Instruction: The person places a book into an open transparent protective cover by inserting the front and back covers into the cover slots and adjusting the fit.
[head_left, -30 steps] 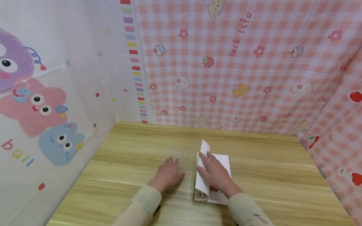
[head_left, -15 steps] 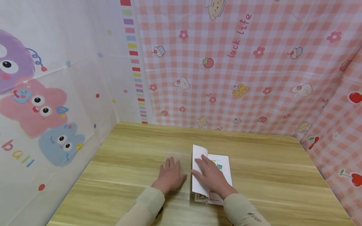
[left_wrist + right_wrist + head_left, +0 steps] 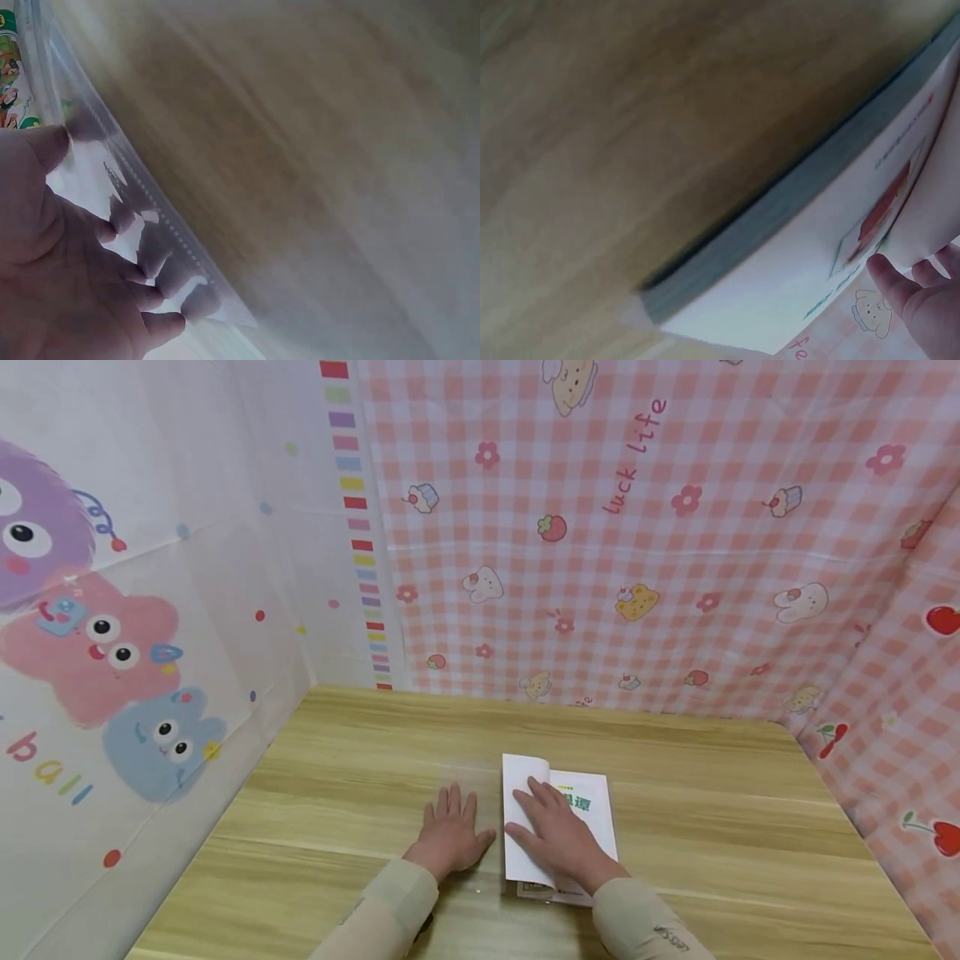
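A book (image 3: 600,827) lies on the table with its white title page showing, printed with green characters. Its white front leaf (image 3: 517,864) is turned over to the left. My right hand (image 3: 564,837) rests on this leaf near the fold, fingers spread and nearly straight. In the right wrist view the thick page block (image 3: 727,262) and a red picture show beside my fingers. A clear plastic cover (image 3: 176,225) with a dotted seam spreads left of the book. My left hand (image 3: 448,837) lies on it, palm down with fingers extended.
The wood-grain table (image 3: 720,827) runs back to a pink checked cloth (image 3: 660,552) hung behind it. A white cloth with cartoon figures (image 3: 112,643) hangs along the left side, and a cherry-printed one (image 3: 900,735) along the right.
The white leaf has swung over to the left and come down flatter, with my right hand on it. More of the title page shows. My left hand has shifted slightly right, its fingers spreading.
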Demonstrator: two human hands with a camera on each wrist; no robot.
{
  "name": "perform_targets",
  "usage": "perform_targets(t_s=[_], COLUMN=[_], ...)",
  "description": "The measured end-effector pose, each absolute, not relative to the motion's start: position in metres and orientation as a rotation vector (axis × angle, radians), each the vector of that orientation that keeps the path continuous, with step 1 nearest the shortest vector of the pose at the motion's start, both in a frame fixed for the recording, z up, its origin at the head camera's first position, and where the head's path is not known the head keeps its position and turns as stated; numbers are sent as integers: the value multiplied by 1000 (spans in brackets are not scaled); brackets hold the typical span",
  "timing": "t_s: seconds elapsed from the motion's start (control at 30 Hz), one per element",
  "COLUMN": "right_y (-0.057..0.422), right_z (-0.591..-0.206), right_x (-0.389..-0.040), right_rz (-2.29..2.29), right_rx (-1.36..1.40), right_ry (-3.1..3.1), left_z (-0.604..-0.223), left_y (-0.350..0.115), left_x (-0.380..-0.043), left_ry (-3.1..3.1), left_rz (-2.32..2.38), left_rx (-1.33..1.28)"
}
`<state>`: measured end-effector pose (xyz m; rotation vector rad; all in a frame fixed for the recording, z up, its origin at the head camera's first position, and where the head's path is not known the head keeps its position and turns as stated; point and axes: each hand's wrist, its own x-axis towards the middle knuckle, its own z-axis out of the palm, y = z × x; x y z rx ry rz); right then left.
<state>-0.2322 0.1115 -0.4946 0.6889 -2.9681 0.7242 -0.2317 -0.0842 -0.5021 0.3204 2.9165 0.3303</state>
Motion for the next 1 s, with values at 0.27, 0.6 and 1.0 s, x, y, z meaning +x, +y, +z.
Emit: perform_targets(t_s=[0.27, 0.6, 1.0], right_y=[109, 105, 99], right_z=[-500, -500, -506], right_x=[-230, -229, -230], right_rz=[703, 692, 595], right_rx=[732, 748, 724], right_ry=[-2947, -2954, -2892], left_z=[-505, -505, -498], left_y=[-85, -87, -82], left_x=[-232, -234, -237], left_ry=[2917, 2904, 2917], left_rz=[286, 289, 298], left_rx=[334, 340, 331])
